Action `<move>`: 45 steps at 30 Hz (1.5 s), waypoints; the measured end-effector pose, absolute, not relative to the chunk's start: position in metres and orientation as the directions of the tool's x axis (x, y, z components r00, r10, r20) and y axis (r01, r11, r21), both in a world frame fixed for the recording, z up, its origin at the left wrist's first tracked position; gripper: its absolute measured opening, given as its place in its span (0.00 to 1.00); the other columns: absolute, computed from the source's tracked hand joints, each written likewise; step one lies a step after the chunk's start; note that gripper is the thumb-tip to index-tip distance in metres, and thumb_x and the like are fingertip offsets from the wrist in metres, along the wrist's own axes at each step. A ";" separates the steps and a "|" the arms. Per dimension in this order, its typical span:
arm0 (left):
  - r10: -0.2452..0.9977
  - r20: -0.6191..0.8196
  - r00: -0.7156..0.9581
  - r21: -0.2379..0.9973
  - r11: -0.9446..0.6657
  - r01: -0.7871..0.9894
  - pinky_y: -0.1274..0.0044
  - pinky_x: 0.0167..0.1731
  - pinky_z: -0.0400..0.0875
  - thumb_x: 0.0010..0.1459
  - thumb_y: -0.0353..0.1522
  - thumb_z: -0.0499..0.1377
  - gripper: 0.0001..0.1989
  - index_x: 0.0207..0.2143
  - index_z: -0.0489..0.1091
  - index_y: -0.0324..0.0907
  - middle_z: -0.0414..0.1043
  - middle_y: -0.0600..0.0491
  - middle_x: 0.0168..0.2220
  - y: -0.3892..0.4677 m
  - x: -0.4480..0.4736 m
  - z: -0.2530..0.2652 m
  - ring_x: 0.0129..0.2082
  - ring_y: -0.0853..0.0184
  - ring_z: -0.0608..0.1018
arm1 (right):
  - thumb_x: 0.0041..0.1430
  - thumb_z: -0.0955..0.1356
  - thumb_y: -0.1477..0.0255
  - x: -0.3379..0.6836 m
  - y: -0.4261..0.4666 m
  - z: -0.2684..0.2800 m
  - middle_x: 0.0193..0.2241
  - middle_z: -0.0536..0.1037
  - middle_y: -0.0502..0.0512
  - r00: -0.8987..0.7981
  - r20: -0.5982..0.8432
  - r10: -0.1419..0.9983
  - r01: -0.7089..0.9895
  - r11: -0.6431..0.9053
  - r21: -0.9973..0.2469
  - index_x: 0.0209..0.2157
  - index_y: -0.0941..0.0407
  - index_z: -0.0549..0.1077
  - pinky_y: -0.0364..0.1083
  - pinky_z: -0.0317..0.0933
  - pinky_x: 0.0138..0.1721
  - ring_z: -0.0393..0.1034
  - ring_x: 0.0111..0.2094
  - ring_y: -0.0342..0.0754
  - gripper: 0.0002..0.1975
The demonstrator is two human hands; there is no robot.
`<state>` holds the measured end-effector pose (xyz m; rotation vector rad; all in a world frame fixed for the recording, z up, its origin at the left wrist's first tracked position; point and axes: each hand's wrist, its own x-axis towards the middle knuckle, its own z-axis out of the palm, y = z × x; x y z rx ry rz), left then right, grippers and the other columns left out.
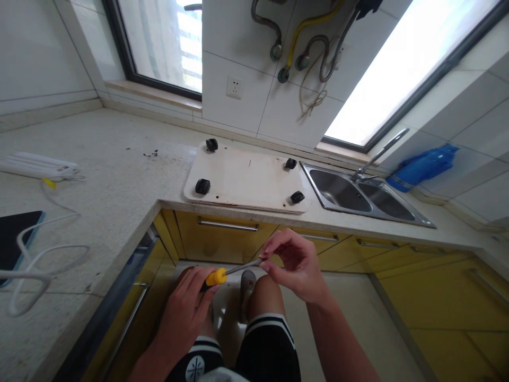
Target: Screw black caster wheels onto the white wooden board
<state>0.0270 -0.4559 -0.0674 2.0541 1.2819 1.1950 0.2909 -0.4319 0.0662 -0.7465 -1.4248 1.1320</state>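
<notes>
My left hand [189,300] is wrapped round the yellow-and-black handle of a screwdriver [238,267], whose shaft points to the right. At the tip, the thumb and fingers of my right hand [296,265] are pinched together. A small dark bit shows there, too small to name. Both hands are above my lap, in front of the cabinets. Beyond them a white board [250,178] lies flat on the counter. Black casters, such as this one [202,186], stand up near its corners, and small holes show beside some of them.
A double sink [338,191] with a tap [377,154] is right of the board, beside a blue bag [421,167]. On the left counter are a white power strip [40,165], a looped white cable [29,249] and a dark tablet [18,239]. Yellow cabinets [226,241] run below.
</notes>
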 end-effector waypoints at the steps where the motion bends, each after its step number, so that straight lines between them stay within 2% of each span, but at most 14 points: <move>1: 0.877 0.438 0.197 0.725 -0.474 0.499 0.71 0.51 0.80 0.77 0.41 0.58 0.11 0.54 0.77 0.50 0.83 0.51 0.49 -0.456 0.026 -0.067 0.49 0.60 0.84 | 0.54 0.80 0.85 0.290 -0.432 0.067 0.38 0.85 0.50 -0.162 0.381 0.910 -0.158 0.357 -0.921 0.43 0.50 0.84 0.38 0.76 0.42 0.80 0.38 0.40 0.19; 7: 0.862 0.467 0.199 0.696 -0.497 0.518 0.73 0.51 0.79 0.77 0.40 0.58 0.11 0.55 0.76 0.50 0.83 0.52 0.49 -0.457 0.024 -0.067 0.49 0.62 0.85 | 0.56 0.80 0.85 0.290 -0.431 0.070 0.38 0.85 0.50 -0.221 0.364 0.905 -0.127 0.344 -0.930 0.44 0.50 0.84 0.38 0.76 0.42 0.80 0.38 0.40 0.18; 14: 0.843 0.496 0.208 0.659 -0.522 0.542 0.72 0.50 0.78 0.78 0.41 0.57 0.12 0.55 0.76 0.49 0.83 0.52 0.48 -0.457 0.022 -0.066 0.48 0.61 0.84 | 0.59 0.81 0.79 0.300 -0.431 0.086 0.37 0.86 0.52 -0.311 0.316 0.896 0.065 0.352 -0.934 0.42 0.53 0.83 0.40 0.78 0.41 0.81 0.37 0.41 0.12; 22: 0.849 0.495 0.184 0.654 -0.504 0.565 0.72 0.51 0.77 0.79 0.41 0.56 0.11 0.55 0.75 0.50 0.82 0.52 0.49 -0.459 0.024 -0.068 0.49 0.61 0.84 | 0.63 0.79 0.74 0.304 -0.426 0.096 0.37 0.85 0.53 -0.354 0.311 0.882 0.203 0.397 -0.895 0.42 0.54 0.83 0.41 0.77 0.41 0.80 0.36 0.42 0.07; 29: 0.860 0.483 0.162 0.688 -0.488 0.537 0.72 0.51 0.78 0.78 0.41 0.58 0.11 0.56 0.75 0.50 0.82 0.52 0.48 -0.460 0.029 -0.071 0.48 0.61 0.84 | 0.63 0.79 0.75 0.302 -0.422 0.088 0.39 0.86 0.53 -0.362 0.323 0.874 0.177 0.405 -0.897 0.45 0.53 0.83 0.42 0.77 0.42 0.80 0.38 0.43 0.10; 33: 0.875 0.466 0.132 0.720 -0.462 0.518 0.71 0.52 0.79 0.77 0.41 0.58 0.11 0.55 0.76 0.50 0.82 0.53 0.49 -0.461 0.032 -0.074 0.49 0.60 0.84 | 0.61 0.81 0.73 0.302 -0.421 0.084 0.44 0.87 0.54 -0.387 0.318 0.865 0.134 0.394 -0.909 0.53 0.51 0.81 0.43 0.78 0.45 0.84 0.44 0.45 0.19; 35: 0.890 0.446 0.094 0.749 -0.428 0.506 0.70 0.52 0.79 0.77 0.42 0.58 0.12 0.54 0.77 0.49 0.83 0.52 0.49 -0.462 0.032 -0.077 0.49 0.60 0.85 | 0.67 0.78 0.69 0.303 -0.414 0.075 0.48 0.87 0.56 -0.359 0.349 0.866 0.226 0.443 -0.867 0.56 0.50 0.80 0.45 0.79 0.46 0.85 0.48 0.48 0.17; 38: 0.922 0.387 0.029 0.800 -0.351 0.487 0.67 0.53 0.81 0.76 0.44 0.58 0.14 0.54 0.76 0.47 0.83 0.49 0.50 -0.463 0.030 -0.084 0.50 0.57 0.85 | 0.76 0.69 0.66 0.299 -0.386 0.048 0.51 0.86 0.58 -0.204 0.427 0.881 0.538 0.465 -0.703 0.55 0.52 0.80 0.51 0.79 0.53 0.84 0.52 0.51 0.12; 41: 0.942 0.336 0.009 0.828 -0.300 0.474 0.66 0.53 0.82 0.76 0.45 0.57 0.15 0.54 0.76 0.46 0.83 0.47 0.50 -0.464 0.029 -0.088 0.50 0.56 0.86 | 0.76 0.68 0.68 0.287 -0.345 0.015 0.61 0.82 0.65 -0.119 0.454 0.883 0.702 0.398 -0.591 0.57 0.54 0.81 0.62 0.68 0.69 0.76 0.63 0.59 0.14; 45: 0.938 0.347 0.007 0.830 -0.311 0.464 0.67 0.52 0.83 0.75 0.45 0.58 0.15 0.53 0.77 0.47 0.84 0.48 0.49 -0.466 0.028 -0.090 0.49 0.56 0.86 | 0.75 0.71 0.70 0.272 -0.294 -0.014 0.69 0.77 0.63 -0.141 0.433 0.890 0.816 0.352 -0.459 0.60 0.52 0.82 0.63 0.62 0.72 0.69 0.70 0.64 0.16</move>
